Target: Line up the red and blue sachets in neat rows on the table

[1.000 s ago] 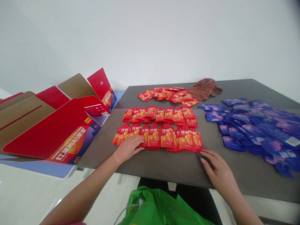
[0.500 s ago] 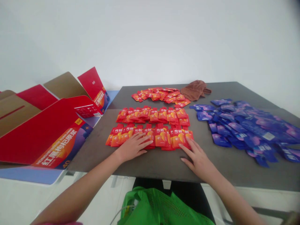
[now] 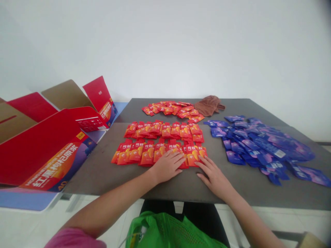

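Red foil sachets (image 3: 147,154) — where do they lie?

Mid-frame, on a dark grey table (image 3: 90,172), in two overlapping rows, with a looser heap farther up, toward the far edge.

And the left hand (image 3: 167,167)?

Open, palm down, its fingers spread over the right half of the front row. It grips nothing.

The right hand (image 3: 213,178)?

Open as well, resting flat on the tabletop just below the right end of that row. Its fingertips (image 3: 200,159) seem to touch the lowest sachets, though nothing is held.

What's around them?

Blue sachets (image 3: 258,144) spread in a wide pile at the right, and a crumpled brown cloth (image 3: 209,105) just beside the upper heap. A flattened red carton (image 3: 43,151) with Chinese print lies at the left, beside the table.

Anything below?

A green mesh bag (image 3: 165,232) — bottom center.
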